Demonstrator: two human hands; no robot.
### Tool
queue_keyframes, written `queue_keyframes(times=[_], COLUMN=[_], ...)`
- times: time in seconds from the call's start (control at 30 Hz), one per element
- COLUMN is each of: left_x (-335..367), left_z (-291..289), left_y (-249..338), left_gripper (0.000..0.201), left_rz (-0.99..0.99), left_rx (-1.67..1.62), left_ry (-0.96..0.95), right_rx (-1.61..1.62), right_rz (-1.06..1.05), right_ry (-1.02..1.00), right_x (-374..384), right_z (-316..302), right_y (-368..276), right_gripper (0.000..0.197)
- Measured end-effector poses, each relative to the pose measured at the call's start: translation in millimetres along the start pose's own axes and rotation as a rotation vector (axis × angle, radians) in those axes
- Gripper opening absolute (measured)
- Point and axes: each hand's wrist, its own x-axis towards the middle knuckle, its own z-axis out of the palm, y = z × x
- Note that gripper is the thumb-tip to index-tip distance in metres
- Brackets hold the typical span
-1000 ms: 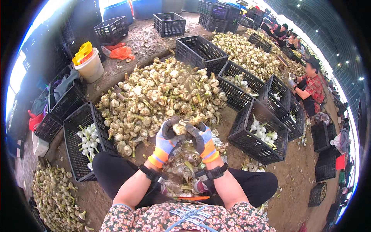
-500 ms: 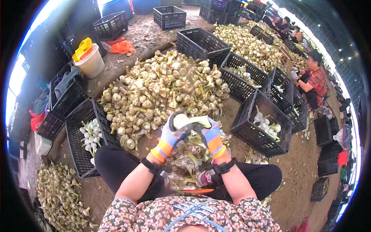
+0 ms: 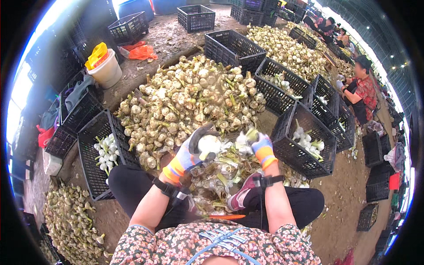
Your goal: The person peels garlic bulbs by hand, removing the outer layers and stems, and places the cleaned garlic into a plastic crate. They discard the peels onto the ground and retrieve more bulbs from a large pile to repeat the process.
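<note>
A white, cleaned garlic bulb (image 3: 209, 145) with a short stem lies in my left hand (image 3: 191, 151), its gloved fingers wrapped round it. To the right, apart from the bulb, my right hand (image 3: 262, 145) grips a pale strip of garlic skin (image 3: 245, 140), smeared by motion. Both hands wear orange and blue-grey work gloves. Beneath them, between my legs, lies a heap of peeled garlic skins (image 3: 221, 170). Just beyond my hands rises a big pile of unpeeled garlic bulbs (image 3: 185, 97) with dirty skins and cut stems.
At my left stands a black crate (image 3: 95, 176) with white garlic; another black crate (image 3: 282, 145) with white bulbs stands at my right. A white bucket (image 3: 108, 73) sits far left. A co-worker (image 3: 363, 90) crouches at the right by more crates. An orange-handled tool (image 3: 223, 217) lies near my lap.
My hands have moved apart. The right hand has pulled a strip of skin off the bulb and away to the right; the left hand keeps the bulb, now whiter and rounder in view.
</note>
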Motion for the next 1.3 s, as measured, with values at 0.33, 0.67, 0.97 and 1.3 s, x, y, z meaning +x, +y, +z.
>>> queue_keyframes(times=[0.33, 0.67, 0.97, 1.3], left_x=[-1, -1, -4, 10], left_z=[5, -6, -2, -24], left_y=[-11, -38, -16, -26], left_gripper=[0.095, 0.058, 0.043, 0.055], left_rz=[0.201, 0.054, 0.065, 0.034], left_rx=[0.497, -0.130, -0.594, -0.832], left_ry=[0.064, 0.307, 0.131, 0.361], right_rx=[-0.074, 0.739, 0.362, 1.102], right_rz=[-0.583, -0.320, -0.117, 0.269], right_ry=[-0.298, -0.146, 0.049, -0.607], right_x=[-61, -66, -12, -46], right_z=[-19, 35, 68, 84], right_y=[-121, -101, -34, -25], right_gripper=[0.030, 0.023, 0.037, 0.052])
